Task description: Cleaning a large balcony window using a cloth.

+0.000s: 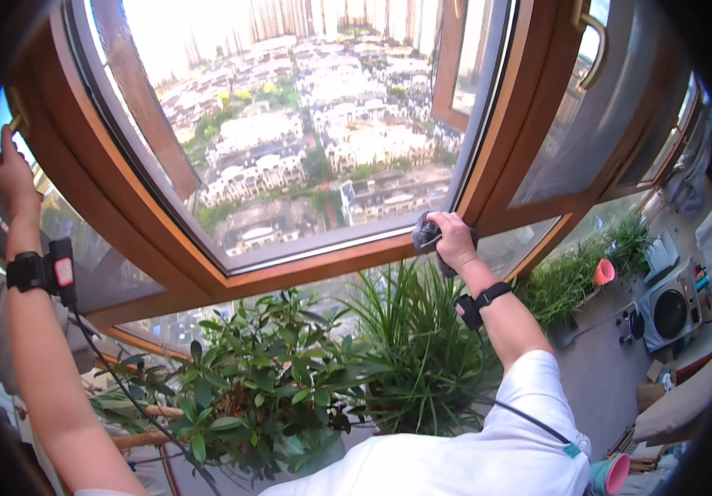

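Observation:
At the far left, my left hand (16, 177) is raised to a brass-coloured window handle (16, 118), with its fingers at the handle's lower end. My right hand (454, 240) grips a bunched grey cloth (424, 234). The cloth touches the lower right corner of a brown window frame (331, 255). Between my arms is the window's glass or opening, with an insect screen's grey edge (337, 230) inside the frame. Part of the cloth is hidden under my right hand.
Below the window stand a leafy potted plant (257, 378) and a grassy plant (418, 347). Another handle (596, 53) juts from the right sash. Cables (139, 403) run from both wrist devices. A boxed speaker (670, 310) and a pink pot (604, 271) are at right.

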Motion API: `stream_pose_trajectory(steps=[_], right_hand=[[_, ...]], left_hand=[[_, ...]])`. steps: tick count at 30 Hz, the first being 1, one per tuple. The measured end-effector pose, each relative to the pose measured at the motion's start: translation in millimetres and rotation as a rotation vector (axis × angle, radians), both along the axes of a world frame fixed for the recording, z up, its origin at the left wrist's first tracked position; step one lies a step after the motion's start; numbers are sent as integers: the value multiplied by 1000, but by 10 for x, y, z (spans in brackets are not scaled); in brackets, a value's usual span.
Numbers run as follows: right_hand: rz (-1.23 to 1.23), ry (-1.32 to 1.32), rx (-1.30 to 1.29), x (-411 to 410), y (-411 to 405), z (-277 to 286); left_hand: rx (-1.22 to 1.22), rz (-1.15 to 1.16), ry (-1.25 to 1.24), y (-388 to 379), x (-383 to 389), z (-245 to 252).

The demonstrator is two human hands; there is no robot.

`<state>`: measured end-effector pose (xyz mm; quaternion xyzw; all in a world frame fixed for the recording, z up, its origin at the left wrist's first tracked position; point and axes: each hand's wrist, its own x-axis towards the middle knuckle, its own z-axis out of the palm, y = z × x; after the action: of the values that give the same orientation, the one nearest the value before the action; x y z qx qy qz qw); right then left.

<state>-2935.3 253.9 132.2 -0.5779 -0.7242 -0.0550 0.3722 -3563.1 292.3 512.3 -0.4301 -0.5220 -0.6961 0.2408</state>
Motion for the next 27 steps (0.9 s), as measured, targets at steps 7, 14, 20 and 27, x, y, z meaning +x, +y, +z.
stream_pose_trajectory(steps=[7,14,20,27], right_hand=[[-37,-183,1069,-487,145,2873],[-398,-177,989,-408,1024,3488],[-264,198,793,-477,1011,1607],[-171,263,831,-247,789,680]], left_hand=[[-126,-8,-92,-114,-57,-25],[-35,65,49,97,-26,-88],[-178,1,-102,9,-430,92],[-261,-162,366,-1320,243,-1210]])
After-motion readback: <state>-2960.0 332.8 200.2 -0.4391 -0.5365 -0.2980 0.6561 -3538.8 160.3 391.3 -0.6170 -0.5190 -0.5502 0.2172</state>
